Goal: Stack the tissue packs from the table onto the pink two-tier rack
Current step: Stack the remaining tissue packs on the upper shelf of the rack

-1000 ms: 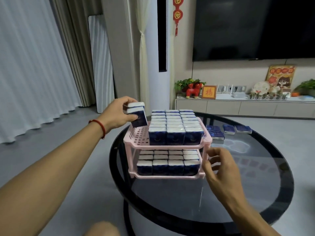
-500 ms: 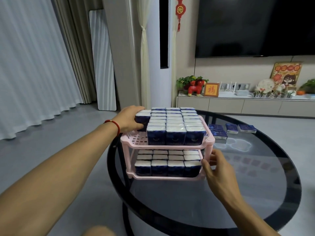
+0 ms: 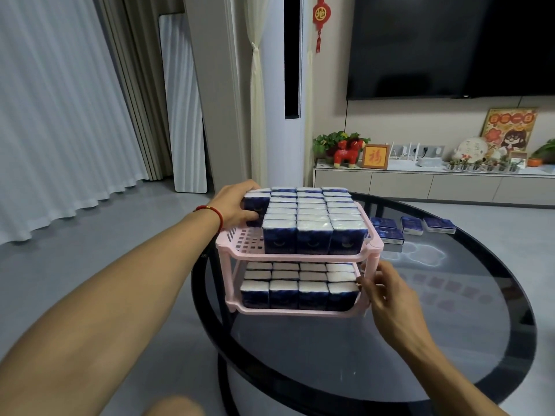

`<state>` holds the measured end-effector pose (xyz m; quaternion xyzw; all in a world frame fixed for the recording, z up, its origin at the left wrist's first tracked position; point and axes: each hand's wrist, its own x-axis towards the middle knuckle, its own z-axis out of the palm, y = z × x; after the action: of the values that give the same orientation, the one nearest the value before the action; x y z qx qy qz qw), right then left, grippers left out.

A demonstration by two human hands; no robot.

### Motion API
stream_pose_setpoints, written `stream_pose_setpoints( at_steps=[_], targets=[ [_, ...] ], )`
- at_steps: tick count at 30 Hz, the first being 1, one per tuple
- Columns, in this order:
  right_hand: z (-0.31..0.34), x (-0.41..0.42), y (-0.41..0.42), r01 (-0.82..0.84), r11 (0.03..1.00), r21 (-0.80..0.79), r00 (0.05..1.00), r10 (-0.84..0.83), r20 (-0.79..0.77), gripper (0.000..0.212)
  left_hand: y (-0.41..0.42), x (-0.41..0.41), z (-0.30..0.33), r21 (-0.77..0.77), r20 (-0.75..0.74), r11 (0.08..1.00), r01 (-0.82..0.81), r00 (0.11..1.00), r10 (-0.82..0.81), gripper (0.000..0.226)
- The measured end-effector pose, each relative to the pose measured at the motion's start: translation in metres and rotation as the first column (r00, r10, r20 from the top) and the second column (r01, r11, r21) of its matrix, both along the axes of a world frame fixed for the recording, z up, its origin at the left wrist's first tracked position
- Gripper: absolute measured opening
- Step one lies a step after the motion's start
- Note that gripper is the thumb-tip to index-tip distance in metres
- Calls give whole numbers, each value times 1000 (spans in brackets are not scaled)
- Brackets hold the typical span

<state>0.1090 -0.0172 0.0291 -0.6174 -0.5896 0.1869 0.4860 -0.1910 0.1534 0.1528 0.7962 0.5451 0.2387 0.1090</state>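
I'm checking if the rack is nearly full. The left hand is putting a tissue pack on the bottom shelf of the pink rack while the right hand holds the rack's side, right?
Not quite. In the head view the left hand is setting the tissue pack on the top shelf, at its back left corner, not the bottom one. The right hand does hold the side of the pink rack.

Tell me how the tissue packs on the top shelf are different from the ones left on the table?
The top-shelf packs stand upright in tight rows; the table packs lie flat and spread apart. The top-shelf packs sit on the pink rack, where the left hand grips one; no hand touches the table packs on the glass table. Both are dark blue and white.
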Motion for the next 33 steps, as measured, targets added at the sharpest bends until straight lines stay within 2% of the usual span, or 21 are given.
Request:
stream_pose_setpoints(
  at_steps=[3,10,13,17,22,24,26,28,29,31,33],
  targets=[
    [0,0,0,-3,1000,1,1000,3,-9,10,-2,0,5,-81,-35,997,15,999,-18,50],
    [2,-1,0,-3,1000,-17,1000,2,-11,15,-7,-3,9,-200,59,978,60,997,-49,86],
    [3,-2,-1,3,999,-34,1000,-3,-1,18,-10,-1,12,-215,42,976,33,999,-24,100],
    [5,-1,-2,-1,998,-59,1000,1,-9,17,-12,0,16,-217,38,976,16,999,-8,103],
    [9,2,-6,-35,996,-79,999,32,-39,22,-21,-4,23,-223,128,975,7,991,22,100],
    [11,6,-7,-33,995,-90,999,30,-36,26,-30,-7,25,-95,164,994,-56,984,71,90],
    [11,14,-7,7,994,-108,1000,-8,-9,28,-50,-5,25,221,223,963,-152,970,102,68],
    [8,26,-6,73,991,-116,997,-71,26,32,-87,10,22,576,275,790,-210,960,55,47],
    [6,33,-5,100,987,-129,994,-95,47,32,-111,24,19,683,293,701,-204,956,-7,39],
    [0,48,-4,137,974,-181,988,-123,89,33,-162,65,2,763,285,640,-94,937,-202,31],
    [-8,64,-4,164,954,-252,981,-131,143,36,-198,111,-28,724,218,677,137,885,-412,29]
  ],
)
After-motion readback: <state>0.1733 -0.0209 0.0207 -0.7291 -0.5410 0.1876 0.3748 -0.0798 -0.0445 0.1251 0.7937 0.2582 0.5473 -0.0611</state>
